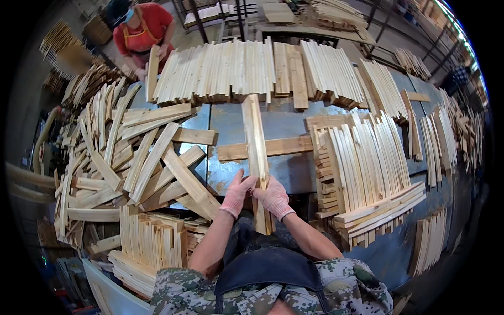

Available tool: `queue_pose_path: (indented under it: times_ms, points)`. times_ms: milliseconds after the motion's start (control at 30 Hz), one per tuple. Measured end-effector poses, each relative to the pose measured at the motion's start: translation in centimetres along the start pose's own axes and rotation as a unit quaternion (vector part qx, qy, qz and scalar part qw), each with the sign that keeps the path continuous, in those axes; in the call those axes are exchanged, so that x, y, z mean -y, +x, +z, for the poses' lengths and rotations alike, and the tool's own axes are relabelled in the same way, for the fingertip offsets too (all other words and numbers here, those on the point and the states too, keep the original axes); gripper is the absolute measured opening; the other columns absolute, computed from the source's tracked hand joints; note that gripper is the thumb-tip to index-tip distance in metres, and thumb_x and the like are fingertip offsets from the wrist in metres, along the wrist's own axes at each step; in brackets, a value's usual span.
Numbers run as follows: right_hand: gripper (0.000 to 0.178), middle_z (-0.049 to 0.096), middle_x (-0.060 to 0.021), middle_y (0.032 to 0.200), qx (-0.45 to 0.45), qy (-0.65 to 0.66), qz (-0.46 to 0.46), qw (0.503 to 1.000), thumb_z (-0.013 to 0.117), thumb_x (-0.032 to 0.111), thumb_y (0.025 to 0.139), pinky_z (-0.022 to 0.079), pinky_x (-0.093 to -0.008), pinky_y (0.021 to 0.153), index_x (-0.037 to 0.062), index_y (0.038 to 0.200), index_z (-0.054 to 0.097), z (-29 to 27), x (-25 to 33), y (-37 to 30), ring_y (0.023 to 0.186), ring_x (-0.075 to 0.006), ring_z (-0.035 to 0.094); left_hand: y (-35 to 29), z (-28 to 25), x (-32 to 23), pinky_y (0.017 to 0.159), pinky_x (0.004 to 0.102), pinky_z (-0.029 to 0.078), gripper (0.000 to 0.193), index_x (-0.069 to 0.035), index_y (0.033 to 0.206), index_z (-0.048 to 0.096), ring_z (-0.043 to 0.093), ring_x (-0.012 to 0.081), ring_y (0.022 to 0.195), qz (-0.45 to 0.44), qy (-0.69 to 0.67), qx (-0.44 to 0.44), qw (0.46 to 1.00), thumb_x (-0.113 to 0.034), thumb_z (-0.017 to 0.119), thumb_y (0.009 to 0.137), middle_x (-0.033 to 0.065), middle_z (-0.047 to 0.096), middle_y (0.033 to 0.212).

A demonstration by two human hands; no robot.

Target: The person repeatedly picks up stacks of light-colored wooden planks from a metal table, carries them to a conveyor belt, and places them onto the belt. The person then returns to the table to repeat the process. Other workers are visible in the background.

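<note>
A long pale wooden slat (255, 131) points away from me over the table, its near end close to my apron. That end looks split lengthwise, so it may be two slats together; I cannot tell. My right hand (273, 198), in a pinkish knit glove, is closed round its right side. On the left side, my left hand (239, 193) in a matching glove grips it, thumb raised and some fingers hidden. Beneath the held slat, a crosswise wooden board (289, 147) lies on the blue-grey metal table (231, 122).
Loose slats (142, 168) lie in a jumbled heap at left. Stacked slats (367, 157) stand to the right, and a long row of slats (215, 71) lines the far side. Another stack (152, 239) sits near my left arm. A person in red (144, 31) handles a slat at far left.
</note>
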State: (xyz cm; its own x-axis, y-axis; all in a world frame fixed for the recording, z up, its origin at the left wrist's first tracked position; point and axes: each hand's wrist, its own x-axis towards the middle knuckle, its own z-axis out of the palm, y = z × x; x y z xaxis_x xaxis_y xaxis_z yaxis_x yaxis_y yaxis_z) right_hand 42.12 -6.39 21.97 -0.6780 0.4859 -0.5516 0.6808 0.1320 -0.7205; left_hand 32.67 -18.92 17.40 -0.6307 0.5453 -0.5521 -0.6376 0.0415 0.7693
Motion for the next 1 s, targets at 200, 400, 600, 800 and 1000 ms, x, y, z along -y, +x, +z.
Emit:
queue_pose_path:
  times_ms: [200,400,600,800,1000]
  points:
    - [0.079,0.074,-0.023,0.121,0.081,-0.065,-0.086,0.991,0.083,0.041,0.082,0.056,-0.0465,0.101,0.0109,0.149,0.054,3.9,3.5,0.2,0.114,-0.0398,0.072,1.1,-2.1,-3.0,0.09,0.0406,0.058,0.08,0.003,0.149,0.046,0.068,0.0235,0.104,0.077,-0.036,-0.12,0.989,-0.016,0.088,0.084,0.013,0.067,0.12]
    - [0.074,0.062,-0.012,0.147,0.278,0.252,-0.084,0.923,0.064,0.04,0.108,0.048,-0.0361,0.111,0.0074,0.168,0.036,7.1,0.3,4.0,0.129,-0.0192,0.06,0.2,-9.3,-4.4,0.083,0.0384,0.056,0.058,-0.001,0.131,0.062,0.065,0.0185,0.095,0.082,-0.144,-0.133,0.977,-0.024,0.088,0.085,0.0064,0.067,0.106]
    - [0.071,0.057,-0.0119,0.153,0.357,0.282,0.083,0.887,0.048,0.055,0.112,0.042,-0.0389,0.119,0.0107,0.167,0.039,8.4,0.4,5.2,0.137,-0.0222,0.055,-1.2,-13.5,-4.7,0.082,0.0373,0.058,0.05,-0.005,0.128,0.065,0.067,0.0178,0.09,0.096,-0.188,-0.191,0.959,-0.026,0.086,0.087,0.0031,0.068,0.1]
    - [0.086,0.048,-0.0105,0.162,0.455,0.117,-0.095,0.878,0.064,0.055,0.105,0.038,-0.0348,0.121,0.0033,0.167,0.036,10.5,4.4,2.4,0.146,-0.0188,0.045,-3.7,-15.9,-4.2,0.079,0.0365,0.06,0.047,-0.006,0.128,0.067,0.069,0.0188,0.089,0.109,-0.247,-0.272,0.924,-0.025,0.085,0.089,0.0042,0.07,0.102]
    - [0.095,0.054,-0.0108,0.156,0.544,0.109,-0.073,0.829,0.072,0.058,0.099,0.039,-0.0351,0.12,-0.0008,0.165,0.038,12.1,6.4,1.9,0.142,-0.019,0.05,-6.7,-17.7,-3.7,0.07,0.0365,0.061,0.05,-0.001,0.125,0.068,0.071,0.0208,0.08,0.117,-0.276,-0.345,0.889,-0.032,0.087,0.089,0.0069,0.07,0.095]
